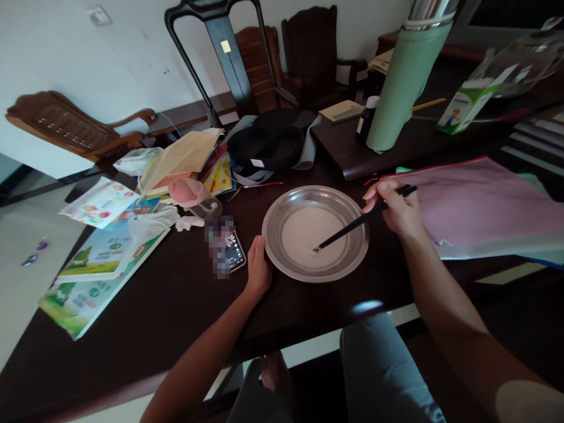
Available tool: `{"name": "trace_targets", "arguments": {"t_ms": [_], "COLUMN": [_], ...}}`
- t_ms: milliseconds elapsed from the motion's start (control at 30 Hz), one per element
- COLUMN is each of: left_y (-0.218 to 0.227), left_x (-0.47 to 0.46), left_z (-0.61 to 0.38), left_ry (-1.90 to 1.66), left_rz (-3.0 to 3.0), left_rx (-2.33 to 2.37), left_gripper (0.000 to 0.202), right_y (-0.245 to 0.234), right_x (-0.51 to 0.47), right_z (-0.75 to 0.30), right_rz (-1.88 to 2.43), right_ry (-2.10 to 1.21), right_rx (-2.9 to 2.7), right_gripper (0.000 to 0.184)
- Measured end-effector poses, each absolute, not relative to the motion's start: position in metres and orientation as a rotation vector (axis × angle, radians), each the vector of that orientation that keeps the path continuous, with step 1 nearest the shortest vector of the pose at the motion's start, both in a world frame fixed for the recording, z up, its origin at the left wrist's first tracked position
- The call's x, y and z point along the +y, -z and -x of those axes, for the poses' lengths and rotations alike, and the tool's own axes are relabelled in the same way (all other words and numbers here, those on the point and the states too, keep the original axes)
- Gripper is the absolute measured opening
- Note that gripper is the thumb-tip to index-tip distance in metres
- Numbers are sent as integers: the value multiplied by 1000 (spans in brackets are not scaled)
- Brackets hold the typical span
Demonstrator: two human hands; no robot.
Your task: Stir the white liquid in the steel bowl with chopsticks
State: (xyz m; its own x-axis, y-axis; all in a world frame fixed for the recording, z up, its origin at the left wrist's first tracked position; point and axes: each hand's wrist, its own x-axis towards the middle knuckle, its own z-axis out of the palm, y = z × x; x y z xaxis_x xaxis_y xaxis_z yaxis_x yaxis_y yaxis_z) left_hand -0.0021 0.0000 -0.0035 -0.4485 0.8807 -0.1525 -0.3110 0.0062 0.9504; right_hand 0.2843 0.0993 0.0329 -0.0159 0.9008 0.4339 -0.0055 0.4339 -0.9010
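A round steel basin rests on the dark table in front of me, with a cloudy whitish liquid in its bottom. My left hand grips the basin's left rim, thumb against the edge; its other fingers are mostly hidden. Black chopsticks slant down from my right hand, which is closed around their upper part. Their tips dip into the liquid near the middle of the basin. Just left of my left hand lies a phone with its screen lit.
At the left are booklets, papers and a pink-lidded cup. A black bag lies behind the basin. A tall green thermos and a small dark bottle stand back right. A pink folder lies right of my right hand.
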Motion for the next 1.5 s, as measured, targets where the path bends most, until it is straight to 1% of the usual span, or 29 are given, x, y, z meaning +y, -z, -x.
{"name": "trace_targets", "arguments": {"t_ms": [100,200,333,400,533,600,767,833,967,1067,1167,1267,1367,1500], "left_y": [4,5,4,4,6,6,7,8,9,8,6,6,8,9], "left_x": [0,0,-1,-1,0,0,-1,-1,-1,0,0,0,0,0], "left_z": [2,3,3,3,3,3,4,5,5,4,3,3,4,4], "left_ry": [-1620,-1618,-1624,-1622,-1611,-1613,-1622,-1618,-1613,-1610,-1615,-1616,-1621,-1629], "left_rz": [-655,-652,-670,-672,-666,-667,-695,-708,-694,-676,-665,-685,-694,-731], "left_rx": [1335,1332,1339,1348,1351,1341,1323,1333,1342,1342,1341,1336,1326,1345], "left_gripper": [48,48,49,49,50,50,51,51,50,51,51,51,50,50], "right_y": [-35,-36,-33,-33,-36,-38,-35,-33,-34,-36,-35,-33,-33,-35], "right_x": [95,95,101,101,94,93,99,100,95,94,96,97,95,96], "right_z": [-282,-282,-286,-286,-282,-280,-284,-285,-284,-282,-283,-284,-282,-281], "right_rz": [840,874,875,868,866,876,884,876,855,875,897,869,852,891], "right_ry": [-975,-898,-791,-835,-944,-908,-786,-827,-965,-906,-819,-863,-949,-856], "right_rx": [-1540,-1537,-1372,-1370,-1557,-1586,-1362,-1360,-1517,-1544,-1434,-1391,-1491,-1501], "right_gripper": [43,43,42,42,43,44,44,45,40,41,44,44,40,40]}}
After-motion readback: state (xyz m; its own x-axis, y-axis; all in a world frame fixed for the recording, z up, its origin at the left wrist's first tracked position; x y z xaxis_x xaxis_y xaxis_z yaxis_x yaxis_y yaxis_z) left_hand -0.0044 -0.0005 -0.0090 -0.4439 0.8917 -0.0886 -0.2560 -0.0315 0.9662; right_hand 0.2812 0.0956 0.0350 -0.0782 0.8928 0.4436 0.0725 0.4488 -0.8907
